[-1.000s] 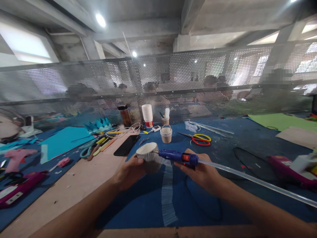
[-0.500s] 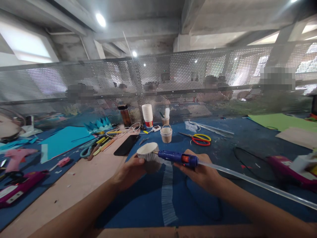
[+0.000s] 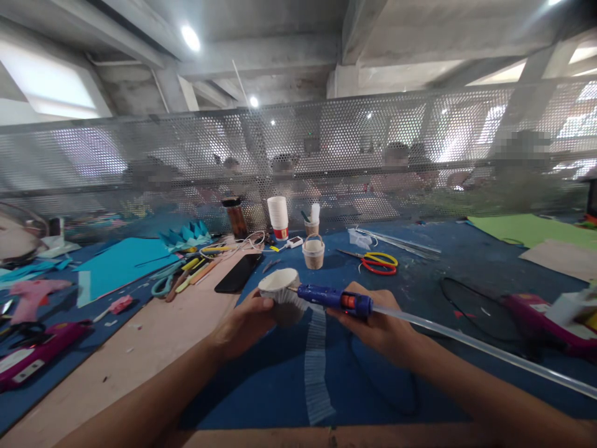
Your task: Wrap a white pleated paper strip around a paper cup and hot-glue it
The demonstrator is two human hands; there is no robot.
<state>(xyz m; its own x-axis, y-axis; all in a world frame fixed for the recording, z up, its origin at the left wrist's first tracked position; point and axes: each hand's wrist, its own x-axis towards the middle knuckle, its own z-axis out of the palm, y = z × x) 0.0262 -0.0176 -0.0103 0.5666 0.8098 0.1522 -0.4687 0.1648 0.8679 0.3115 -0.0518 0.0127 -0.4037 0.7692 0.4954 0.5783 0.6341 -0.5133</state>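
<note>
My left hand (image 3: 249, 325) is closed around a white paper cup (image 3: 284, 305), tilted with its mouth partly toward me. A pleated pale paper strip (image 3: 318, 367) wraps the cup near its rim and trails down over the blue mat. In my right hand (image 3: 373, 320) is a blue hot glue gun (image 3: 333, 297). Its metal nozzle points left and is at the cup's rim or pleats; whether it touches, I cannot tell. A long clear glue stick (image 3: 485, 345) runs out of the gun's back to the right edge.
Beyond the cup stand a small basket (image 3: 313, 254) with a handle and stacked paper cups (image 3: 278, 219). Scissors (image 3: 380, 262) lie to the right, a black phone (image 3: 239, 274) to the left. Magenta power strips (image 3: 44, 351) sit at both sides. A perforated metal screen (image 3: 298, 143) closes the back.
Almost nothing differs. Both hands, the cup and the glue gun keep nearly the same place, with the nozzle still at the cup.
</note>
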